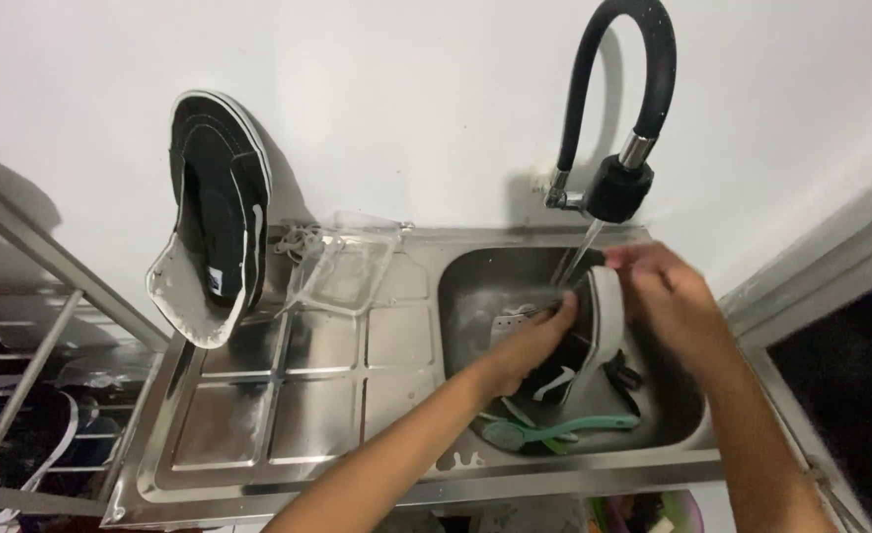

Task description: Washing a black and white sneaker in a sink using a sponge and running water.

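Observation:
A black sneaker with a white sole (594, 336) is held on edge inside the steel sink basin (475, 286), under water running from the black flexible faucet (618, 188). My left hand (530, 345) reaches into the basin and grips the shoe's upper. My right hand (668, 296) is closed over its white sole at the top. A teal scrub brush (554, 430) lies at the basin's front.
A second black sneaker (214, 212) leans upright against the white wall at the drainboard's back left. A clear plastic container (347, 266) lies tilted beside it. The ribbed steel drainboard (288, 405) spreads left of the basin. A metal rack (21, 385) stands at far left.

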